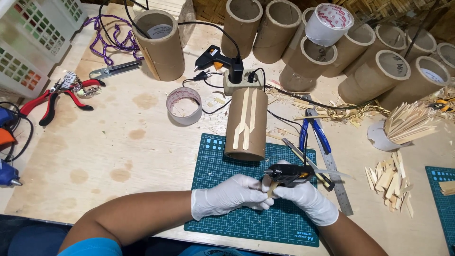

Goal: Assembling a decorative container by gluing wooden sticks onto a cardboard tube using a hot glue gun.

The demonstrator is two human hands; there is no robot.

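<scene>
We see both hands in white gloves working close together over the green cutting mat [222,189] at the near edge of the wooden bench [118,142]. Our right hand [305,199] has its fingers closed around a black glue gun [286,174], held roughly level with its nozzle toward the left. Our left hand [227,195] pinches a thin wooden strip [271,189] between its fingertips, just under the gun's nozzle, so the two hands nearly touch. Just beyond the hands, a brown cardboard tube [246,124] lies with its near end on the far edge of the mat, and pale wooden strips are stuck lengthwise along its upper side. To the right of the tube lie blue-handled pliers [313,132] and a metal ruler [334,170]. Farther right, a heap of cut wooden pieces [389,182] rests on the bench, and a white cup [379,137] holds more sticks. A roll of tape [184,105] sits left of the tube, and a second glue gun [213,58] lies by a power strip [241,81]. Red-handled pliers [54,102] lie at the far left.
</scene>
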